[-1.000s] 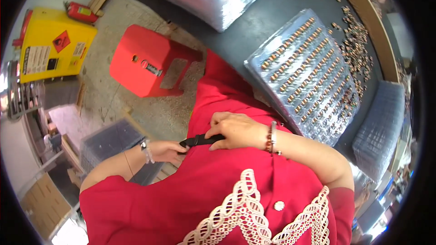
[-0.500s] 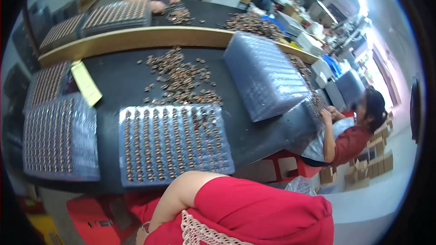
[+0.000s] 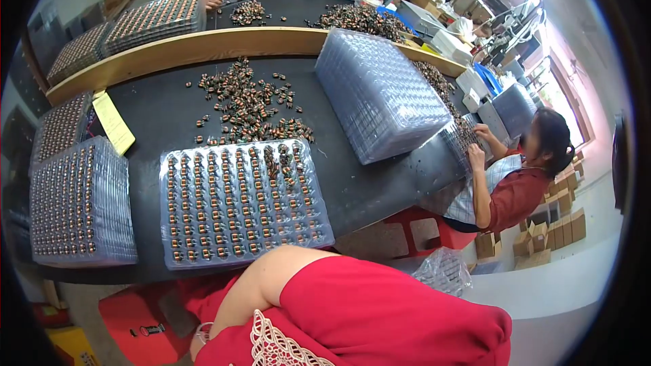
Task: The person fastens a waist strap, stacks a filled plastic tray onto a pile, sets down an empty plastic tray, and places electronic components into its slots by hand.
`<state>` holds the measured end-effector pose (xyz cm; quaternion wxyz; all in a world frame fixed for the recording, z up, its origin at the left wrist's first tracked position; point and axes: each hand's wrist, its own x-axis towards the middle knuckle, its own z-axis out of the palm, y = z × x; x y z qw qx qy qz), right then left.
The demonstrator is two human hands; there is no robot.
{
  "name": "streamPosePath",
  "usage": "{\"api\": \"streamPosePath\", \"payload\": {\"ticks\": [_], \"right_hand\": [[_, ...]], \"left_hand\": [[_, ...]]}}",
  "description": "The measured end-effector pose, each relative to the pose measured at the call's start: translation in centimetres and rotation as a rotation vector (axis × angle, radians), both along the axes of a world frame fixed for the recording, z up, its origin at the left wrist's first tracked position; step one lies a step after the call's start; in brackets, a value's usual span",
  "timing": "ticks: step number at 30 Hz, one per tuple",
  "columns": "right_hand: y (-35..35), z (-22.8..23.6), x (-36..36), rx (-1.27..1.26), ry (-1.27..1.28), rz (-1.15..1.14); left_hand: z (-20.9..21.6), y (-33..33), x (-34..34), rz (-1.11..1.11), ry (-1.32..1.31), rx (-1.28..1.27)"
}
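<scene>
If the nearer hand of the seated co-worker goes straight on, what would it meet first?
The nearer hand would probably meet the tray of small parts first; depth is unclear, so they may already touch.

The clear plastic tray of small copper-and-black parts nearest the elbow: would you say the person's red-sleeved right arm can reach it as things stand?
Probably yes: the right arm bends close by the clear plastic tray, with nothing visible between, though its hand is barely in view.
</scene>
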<state>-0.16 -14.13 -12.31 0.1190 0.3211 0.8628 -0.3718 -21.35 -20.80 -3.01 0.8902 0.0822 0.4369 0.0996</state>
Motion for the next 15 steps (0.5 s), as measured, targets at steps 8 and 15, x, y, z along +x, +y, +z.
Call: {"api": "streamPosePath", "payload": {"ticks": [8,15], "right_hand": [[-0.6,0.0,0.4,0.015,-0.001,0.023],[0.4,1.3,0.9,-0.001,0.013,-0.016]], "left_hand": [[1.3,2.7,2.8,-0.111,0.0,0.218],[3.6,6.9,5.7,-0.268,0.002,0.38]]}}
